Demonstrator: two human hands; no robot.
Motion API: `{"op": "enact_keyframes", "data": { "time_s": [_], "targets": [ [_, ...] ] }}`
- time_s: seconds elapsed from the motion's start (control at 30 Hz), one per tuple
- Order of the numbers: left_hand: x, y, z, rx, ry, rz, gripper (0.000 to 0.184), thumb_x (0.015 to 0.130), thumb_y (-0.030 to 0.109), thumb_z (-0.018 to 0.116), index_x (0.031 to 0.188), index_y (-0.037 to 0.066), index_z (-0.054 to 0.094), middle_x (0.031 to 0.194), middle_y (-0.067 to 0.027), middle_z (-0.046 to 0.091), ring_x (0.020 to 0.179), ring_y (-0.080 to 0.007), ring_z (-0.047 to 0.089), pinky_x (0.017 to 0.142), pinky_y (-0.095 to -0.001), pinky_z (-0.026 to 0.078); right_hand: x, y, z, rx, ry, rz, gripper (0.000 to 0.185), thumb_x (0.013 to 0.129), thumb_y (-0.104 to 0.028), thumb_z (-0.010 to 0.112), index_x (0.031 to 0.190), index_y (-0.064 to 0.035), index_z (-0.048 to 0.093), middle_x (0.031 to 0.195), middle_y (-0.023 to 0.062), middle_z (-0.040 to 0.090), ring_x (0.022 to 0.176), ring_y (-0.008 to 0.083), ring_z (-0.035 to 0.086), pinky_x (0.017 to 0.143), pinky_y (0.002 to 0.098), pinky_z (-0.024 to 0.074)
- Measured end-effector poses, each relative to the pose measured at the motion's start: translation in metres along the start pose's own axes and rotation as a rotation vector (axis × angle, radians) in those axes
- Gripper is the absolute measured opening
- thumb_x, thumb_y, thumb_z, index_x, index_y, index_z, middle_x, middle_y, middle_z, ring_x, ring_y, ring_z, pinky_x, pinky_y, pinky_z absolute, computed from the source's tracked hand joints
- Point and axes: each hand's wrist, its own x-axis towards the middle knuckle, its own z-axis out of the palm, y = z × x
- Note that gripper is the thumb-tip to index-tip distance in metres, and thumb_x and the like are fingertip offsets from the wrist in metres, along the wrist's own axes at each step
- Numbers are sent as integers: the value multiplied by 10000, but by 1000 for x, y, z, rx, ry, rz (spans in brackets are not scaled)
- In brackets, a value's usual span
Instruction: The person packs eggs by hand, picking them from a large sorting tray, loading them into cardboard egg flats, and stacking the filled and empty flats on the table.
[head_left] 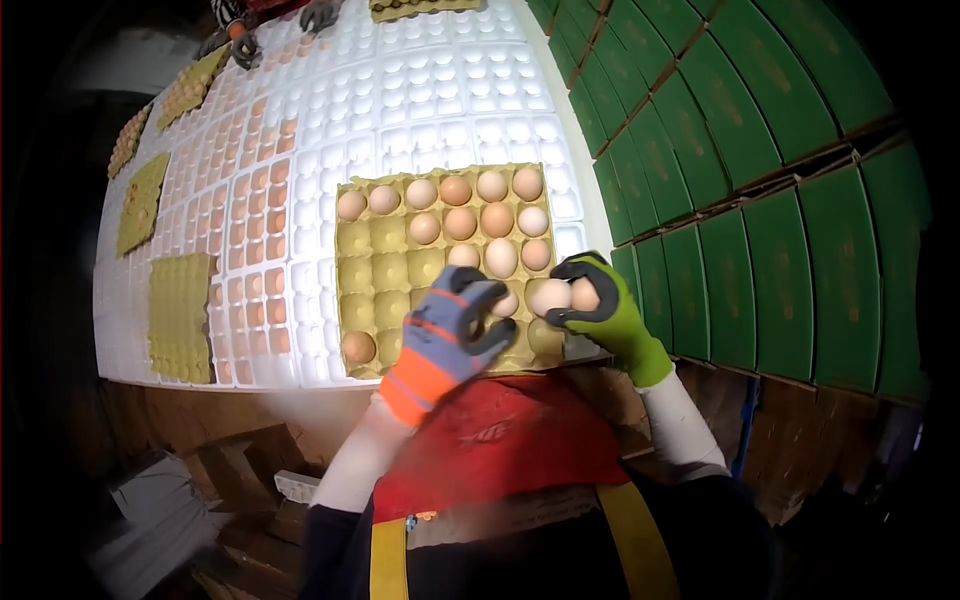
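In the head view, a yellow pulp egg tray (390,272) lies in front of me, with several eggs in its upper rows and one egg (358,348) in its lower left corner. My left hand (455,325), in a grey and orange glove, curls its fingers around an egg (505,303) low over the tray. At the tray's right edge, my right hand (605,310), gloved in green and black, grips two eggs (551,297) side by side. Some cups beneath my left hand are hidden.
White moulded plastic trays (425,90) cover the table, many holding eggs on the left. Green boxes (735,285) stand stacked along the right. More yellow pulp trays (180,315) lie at left. Another person's gloved hands (243,48) are at the far end.
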Motion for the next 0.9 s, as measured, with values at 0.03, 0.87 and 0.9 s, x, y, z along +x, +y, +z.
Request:
{"op": "enact_keyframes", "data": {
  "time_s": [0.03,0.87,0.9],
  "targets": [
    [5,-5,15,273,-23,60,454,740,239,720,1156,84,622,1079,-142,592,993,-303,574,791,-376,504,-2,-1,-4,474,-38,226,524,792,-323,760,1223,-99,564,1152,102,603,926,237,647,712,305,532],
    [-42,-85,-81,108,593,-141,576,682,295,838,1193,136,626,1144,-128,565,1021,-302,612,837,-385,519,85,-56,31,187,-103,85,581,627,-63,825,1168,-25,619,1149,53,563,1012,195,576,858,321,499],
    [-70,-100,-108,-77,679,-217,512,672,238,853,1131,119,659,1149,-130,563,999,-297,614,838,-380,519,92,-80,42,216,-155,67,588,623,-66,831,1170,-29,619,1170,57,556,1031,196,572,875,318,492]
  ]
}}
